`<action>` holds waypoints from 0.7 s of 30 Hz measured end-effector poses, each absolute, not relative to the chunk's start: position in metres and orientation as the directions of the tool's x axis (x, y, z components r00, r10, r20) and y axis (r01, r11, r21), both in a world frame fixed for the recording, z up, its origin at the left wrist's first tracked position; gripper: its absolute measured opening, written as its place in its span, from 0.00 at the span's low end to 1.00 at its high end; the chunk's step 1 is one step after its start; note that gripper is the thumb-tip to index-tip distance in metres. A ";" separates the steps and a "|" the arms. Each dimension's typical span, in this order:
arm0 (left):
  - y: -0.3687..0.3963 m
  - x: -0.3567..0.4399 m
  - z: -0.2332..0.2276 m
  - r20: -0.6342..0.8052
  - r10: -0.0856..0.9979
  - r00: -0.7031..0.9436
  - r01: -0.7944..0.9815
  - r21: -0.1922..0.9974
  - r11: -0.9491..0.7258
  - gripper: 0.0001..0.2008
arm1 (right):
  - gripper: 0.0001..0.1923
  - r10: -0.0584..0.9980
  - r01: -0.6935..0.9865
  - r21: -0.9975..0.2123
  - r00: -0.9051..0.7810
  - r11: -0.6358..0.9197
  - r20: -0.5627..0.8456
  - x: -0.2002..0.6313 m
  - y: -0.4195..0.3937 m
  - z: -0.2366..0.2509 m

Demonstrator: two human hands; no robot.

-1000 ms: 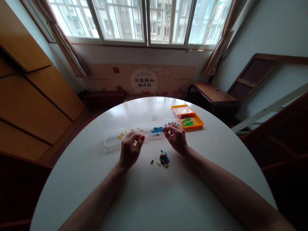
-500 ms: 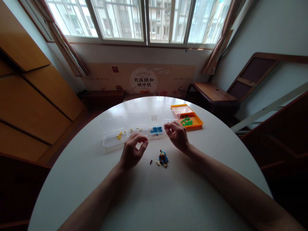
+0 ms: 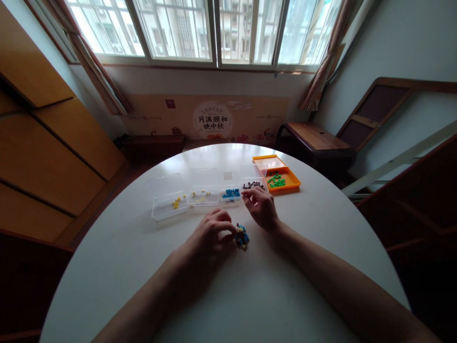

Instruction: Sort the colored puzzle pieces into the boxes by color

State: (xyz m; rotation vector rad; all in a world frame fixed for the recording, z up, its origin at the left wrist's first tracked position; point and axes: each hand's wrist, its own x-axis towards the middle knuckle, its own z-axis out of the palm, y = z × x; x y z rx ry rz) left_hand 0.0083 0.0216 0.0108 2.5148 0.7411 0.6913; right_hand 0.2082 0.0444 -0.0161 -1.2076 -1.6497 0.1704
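My left hand [image 3: 214, 231] is low over the table, thumb and forefinger curled together at the left edge of a small pile of mixed toy bricks [image 3: 243, 237], blue, brown and pale yellow. Whatever is between its fingertips is hidden. Just in front of a clear box of dark brown bricks [image 3: 254, 185], my right hand [image 3: 263, 208] hovers with its fingertips pinched together; anything in them is too small to name. Left of its fingertips, blue bricks [image 3: 231, 193] fill a small clear box.
Farther left stand a clear box with pale yellow bricks [image 3: 203, 199] and another with yellow bricks [image 3: 176, 203], lids raised. An orange case [image 3: 293, 178] holding green bricks sits at the back right. The white round table [image 3: 285, 290] ends before a wooden stool [image 3: 317, 137].
My left hand has moved right and nearer to me, reaching the pile and covering the loose bricks beside it. My right hand has drawn back slightly, uncovering the dark brown bricks.
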 end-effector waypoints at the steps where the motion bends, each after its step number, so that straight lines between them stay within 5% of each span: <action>1: 0.022 0.009 0.010 0.343 0.586 0.734 0.373 0.517 -0.770 0.06 | 0.06 0.762 0.624 -0.609 0.034 0.489 0.646 0.208 0.044 -0.016; 21: 0.027 0.016 0.010 0.241 0.584 0.775 0.436 0.465 -0.771 0.06 | 0.06 0.744 0.622 -0.586 0.008 0.519 0.668 0.214 0.042 -0.015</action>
